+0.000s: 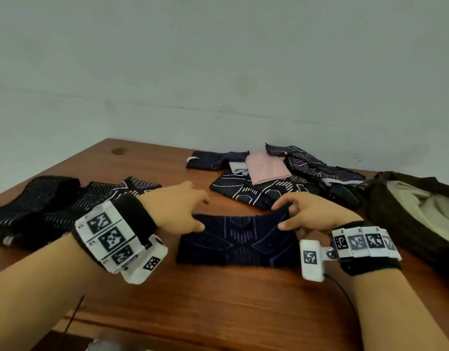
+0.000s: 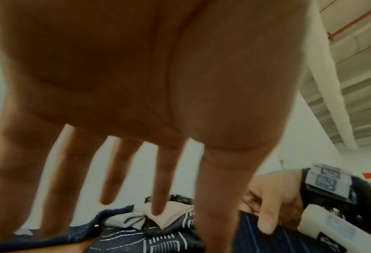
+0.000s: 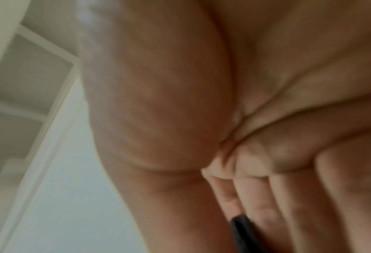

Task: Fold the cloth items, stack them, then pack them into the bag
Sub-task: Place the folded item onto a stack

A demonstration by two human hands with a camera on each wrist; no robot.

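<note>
Navy cloth with purple lines (image 1: pixel 237 240) lies flat near the middle of the tabletop (image 1: pixel 218 300), its far edge lifted. Of the two hands, the left hand (image 1: pixel 179 207) pinches that edge's left corner and the right hand (image 1: pixel 307 214) pinches its right corner. Folded dark striped cloths (image 1: pixel 41 209) sit by the left edge, an unfolded heap (image 1: pixel 276 173) toward the far edge, and a dark bag (image 1: pixel 405 214) at the right edge.
</note>
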